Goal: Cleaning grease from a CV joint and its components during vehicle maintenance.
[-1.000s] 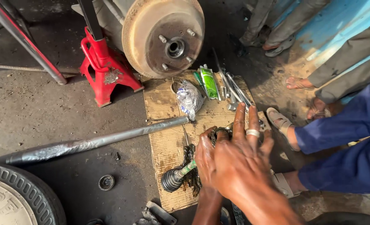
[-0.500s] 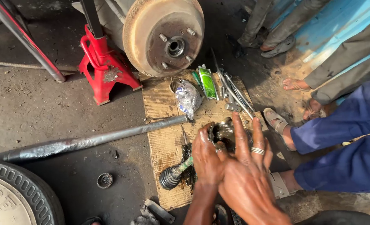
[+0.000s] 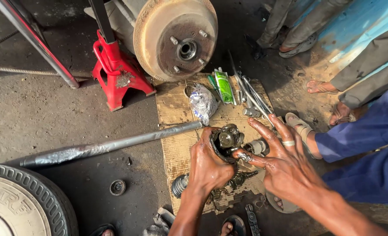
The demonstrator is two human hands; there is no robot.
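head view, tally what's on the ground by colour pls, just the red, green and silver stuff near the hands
Red: 1, the jack stand
Green: 1, the tube on the cardboard
Silver: 2, the long metal pipe and the crumpled foil bag
Total: 4
The left hand grips a greasy metal joint; the right hand touches it with a finger.

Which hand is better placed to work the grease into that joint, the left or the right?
Probably the right hand. The left hand is wrapped around the greasy round metal joint, holding it over the brown cardboard sheet. The right hand is open, and its fingers already touch the joint's rim.
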